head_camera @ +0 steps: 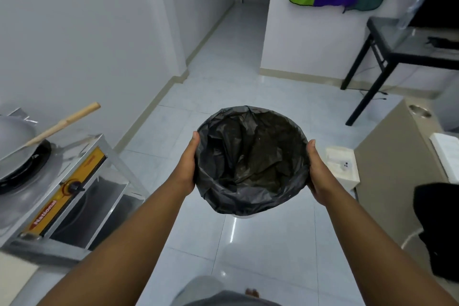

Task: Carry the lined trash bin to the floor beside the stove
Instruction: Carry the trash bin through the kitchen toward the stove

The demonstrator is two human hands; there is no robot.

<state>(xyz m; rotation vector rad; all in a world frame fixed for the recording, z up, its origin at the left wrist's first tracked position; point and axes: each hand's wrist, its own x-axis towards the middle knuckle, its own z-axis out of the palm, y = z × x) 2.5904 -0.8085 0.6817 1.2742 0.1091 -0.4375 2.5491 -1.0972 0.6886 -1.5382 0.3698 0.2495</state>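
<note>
The trash bin [252, 159] is round and lined with a black plastic bag folded over its rim; it hangs in the air above the tiled floor, at the middle of the view. My left hand [187, 166] grips its left side and my right hand [319, 171] grips its right side. The stove [57, 189], a steel unit with a yellow front panel and a black knob, stands at the lower left on a metal stand. The bin's white body shows only as a sliver under the bag.
A wok [15, 139] with a wooden handle [64, 123] rests on the stove. A beige counter [402, 164] and a white box [342, 166] stand at the right. A black table [387, 54] is at the back right. Pale tiled floor [223, 87] runs into a corridor.
</note>
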